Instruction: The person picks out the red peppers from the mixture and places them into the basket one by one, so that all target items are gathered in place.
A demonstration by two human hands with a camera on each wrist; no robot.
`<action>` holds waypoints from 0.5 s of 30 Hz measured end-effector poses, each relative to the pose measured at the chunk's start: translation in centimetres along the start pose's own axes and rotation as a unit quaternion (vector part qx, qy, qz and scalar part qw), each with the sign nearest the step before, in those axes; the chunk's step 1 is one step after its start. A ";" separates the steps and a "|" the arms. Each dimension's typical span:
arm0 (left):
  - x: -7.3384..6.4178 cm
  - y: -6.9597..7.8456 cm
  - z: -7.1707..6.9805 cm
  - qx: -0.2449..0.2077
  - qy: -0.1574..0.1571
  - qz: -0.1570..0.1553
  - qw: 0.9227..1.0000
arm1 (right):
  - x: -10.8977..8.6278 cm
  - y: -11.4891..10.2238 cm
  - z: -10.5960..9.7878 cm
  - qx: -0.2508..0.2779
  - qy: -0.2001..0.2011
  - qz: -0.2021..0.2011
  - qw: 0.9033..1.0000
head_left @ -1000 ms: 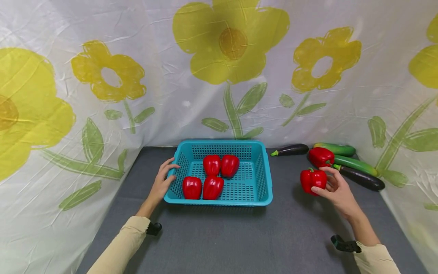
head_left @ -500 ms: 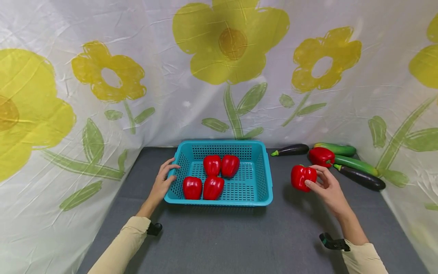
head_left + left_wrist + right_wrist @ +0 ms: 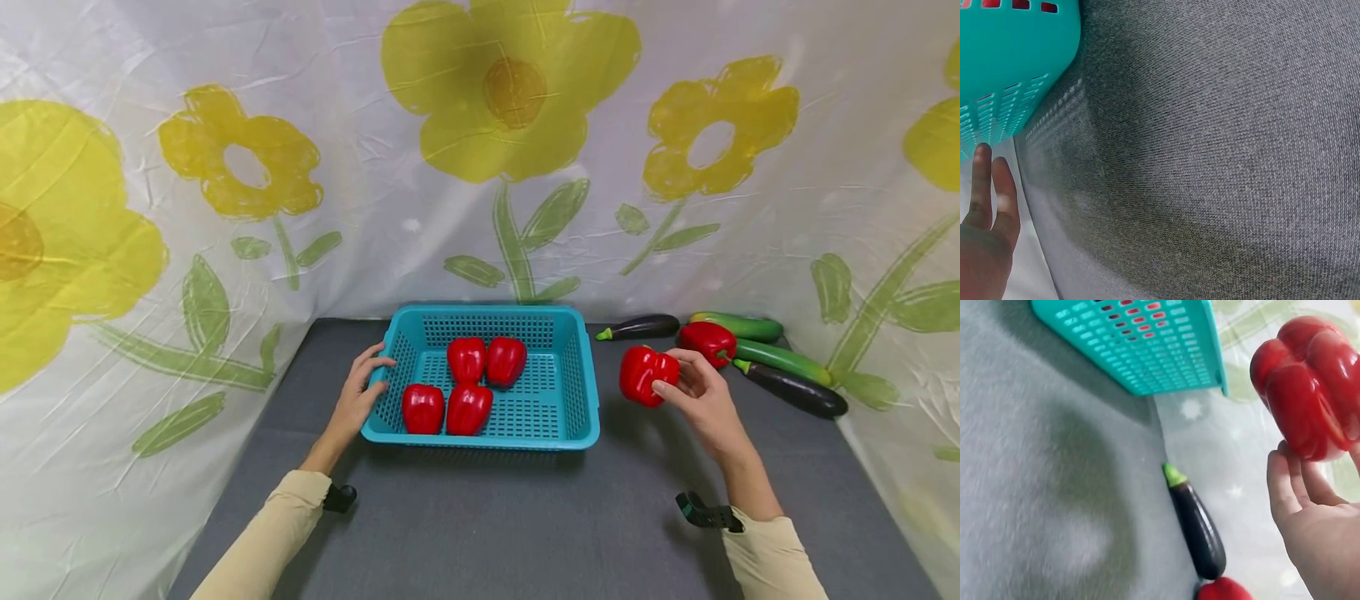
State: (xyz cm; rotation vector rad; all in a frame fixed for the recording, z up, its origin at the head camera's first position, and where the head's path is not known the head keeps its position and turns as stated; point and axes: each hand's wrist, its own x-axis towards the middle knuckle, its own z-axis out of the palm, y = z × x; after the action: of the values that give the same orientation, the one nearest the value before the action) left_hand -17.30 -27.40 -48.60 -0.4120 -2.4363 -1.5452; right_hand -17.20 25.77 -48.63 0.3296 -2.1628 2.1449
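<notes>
Out over the tabletop, to the right of the teal plastic basket (image 3: 557, 442), my right hand (image 3: 701, 398) holds a red bell pepper (image 3: 643, 377) between thumb and fingers. The right wrist view has this bell pepper (image 3: 1307, 394) close up, raised off the table. My left hand (image 3: 356, 402) rests at the basket's left rim, and the left wrist view shows two of its fingers straight beside the outer wall. Inside the basket lie several red bell peppers (image 3: 469, 409), mostly in its left half.
At the back right lie another red bell pepper (image 3: 707, 342), a green zucchini (image 3: 738, 326), a second zucchini (image 3: 783, 362), an eggplant (image 3: 795, 392) and another eggplant (image 3: 643, 327) nearer the basket. A flowered cloth (image 3: 420, 250) hangs behind the grey table (image 3: 480, 525).
My right hand has moved left with the red bell pepper, closer to the basket and slightly higher in the view. The left hand and basket have stayed in place.
</notes>
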 end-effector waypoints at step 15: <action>0.1 -0.5 0.0 0.003 -0.001 -0.003 1.000 | 2.1 -1.2 2.3 0.020 -0.013 -0.034 0.999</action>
State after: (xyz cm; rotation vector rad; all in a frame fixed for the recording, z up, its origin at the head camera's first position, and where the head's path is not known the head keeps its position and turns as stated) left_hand -17.58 -27.59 -49.04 -0.4045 -2.4460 -1.5400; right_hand -18.79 23.25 -47.04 0.4299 -2.0931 2.1624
